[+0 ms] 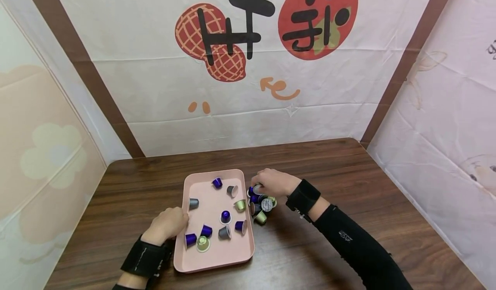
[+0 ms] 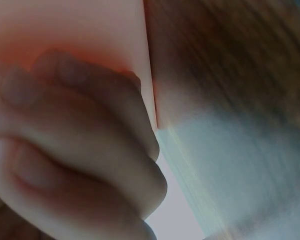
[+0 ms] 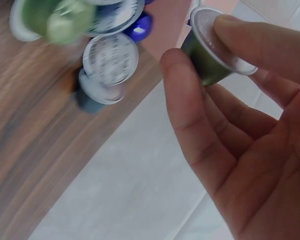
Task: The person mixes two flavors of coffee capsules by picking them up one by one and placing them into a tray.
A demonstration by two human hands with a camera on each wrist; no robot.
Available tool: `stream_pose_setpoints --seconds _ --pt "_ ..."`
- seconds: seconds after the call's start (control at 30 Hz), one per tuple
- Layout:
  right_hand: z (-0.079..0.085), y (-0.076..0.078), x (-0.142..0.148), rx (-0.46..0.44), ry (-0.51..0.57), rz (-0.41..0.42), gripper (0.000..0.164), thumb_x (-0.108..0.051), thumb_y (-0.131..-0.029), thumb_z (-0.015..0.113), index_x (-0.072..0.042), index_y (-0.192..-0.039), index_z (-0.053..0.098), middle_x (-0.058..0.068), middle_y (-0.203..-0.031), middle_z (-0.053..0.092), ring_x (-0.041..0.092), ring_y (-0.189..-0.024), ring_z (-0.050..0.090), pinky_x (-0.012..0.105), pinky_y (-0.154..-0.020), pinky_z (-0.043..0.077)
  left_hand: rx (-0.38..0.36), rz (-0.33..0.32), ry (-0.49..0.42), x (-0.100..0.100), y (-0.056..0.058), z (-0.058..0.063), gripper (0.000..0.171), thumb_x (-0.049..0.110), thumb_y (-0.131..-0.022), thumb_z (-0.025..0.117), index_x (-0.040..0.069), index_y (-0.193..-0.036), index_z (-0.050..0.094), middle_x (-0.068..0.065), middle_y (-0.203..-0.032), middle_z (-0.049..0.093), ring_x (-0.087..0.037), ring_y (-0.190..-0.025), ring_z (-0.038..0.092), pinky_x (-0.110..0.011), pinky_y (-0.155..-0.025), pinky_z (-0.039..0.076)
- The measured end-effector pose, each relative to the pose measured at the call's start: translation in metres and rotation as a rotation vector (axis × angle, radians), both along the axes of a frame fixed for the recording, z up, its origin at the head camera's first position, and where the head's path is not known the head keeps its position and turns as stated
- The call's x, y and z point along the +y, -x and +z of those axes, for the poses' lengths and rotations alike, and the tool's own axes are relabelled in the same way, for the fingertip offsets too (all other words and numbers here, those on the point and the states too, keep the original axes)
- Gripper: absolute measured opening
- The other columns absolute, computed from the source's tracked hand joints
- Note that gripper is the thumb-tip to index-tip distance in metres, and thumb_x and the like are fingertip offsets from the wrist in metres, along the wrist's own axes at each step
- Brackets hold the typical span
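Note:
Between thumb and fingertips my right hand (image 1: pixel 273 182) pinches a green coffee capsule (image 3: pixel 210 55), its foil lid turned up toward the thumb. Just below that hand, a pile of coffee capsules (image 1: pixel 267 204) in blue, green and grey lies on the table against the tray's right side. My left hand (image 1: pixel 167 225) holds the left rim of the pink tray (image 1: pixel 217 260), its fingers curled against the tray in the left wrist view. Blue, grey and green capsules are scattered inside the tray, among them a green one (image 1: pixel 203 243) near the lower left corner.
The wooden table (image 1: pixel 310 247) runs out to a printed white cloth (image 1: pixel 162 87) hung behind it. Similar cloths hang at the left and right sides. The tray's raised rim stands between the loose pile and the capsules inside.

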State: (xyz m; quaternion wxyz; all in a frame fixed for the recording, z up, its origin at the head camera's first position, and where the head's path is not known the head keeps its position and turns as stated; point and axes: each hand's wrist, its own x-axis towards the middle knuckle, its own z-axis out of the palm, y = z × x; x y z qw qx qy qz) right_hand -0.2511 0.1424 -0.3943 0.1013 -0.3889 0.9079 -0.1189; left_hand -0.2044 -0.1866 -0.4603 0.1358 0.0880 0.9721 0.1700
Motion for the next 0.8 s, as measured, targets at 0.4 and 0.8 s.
stream_pose_setpoints --seconds 0.4,0.8 --pt "0.012 -0.001 -0.047 -0.003 -0.014 0.04 0.021 -0.006 -0.092 0.057 -0.01 -0.11 0.067 0.001 -0.104 0.064 0.01 -0.084 0.054 0.022 -0.073 0.042 -0.008 0.004 -0.012 -0.002 0.001 -0.002 0.032 0.018 -0.091 0.043 0.008 -0.063 0.051 -0.006 -0.054 0.05 -0.021 -0.05 0.05 -0.035 -0.048 0.038" --pt "0.001 0.005 -0.076 -0.012 -0.05 0.079 0.023 -0.009 -0.092 0.058 -0.008 -0.113 0.067 -0.001 -0.104 0.064 0.007 -0.081 0.054 0.018 -0.073 0.042 -0.011 0.007 -0.008 -0.001 0.0 0.0 0.031 0.018 -0.092 0.044 0.007 -0.064 0.053 -0.007 -0.056 0.05 -0.022 -0.051 0.05 -0.035 -0.048 0.038"
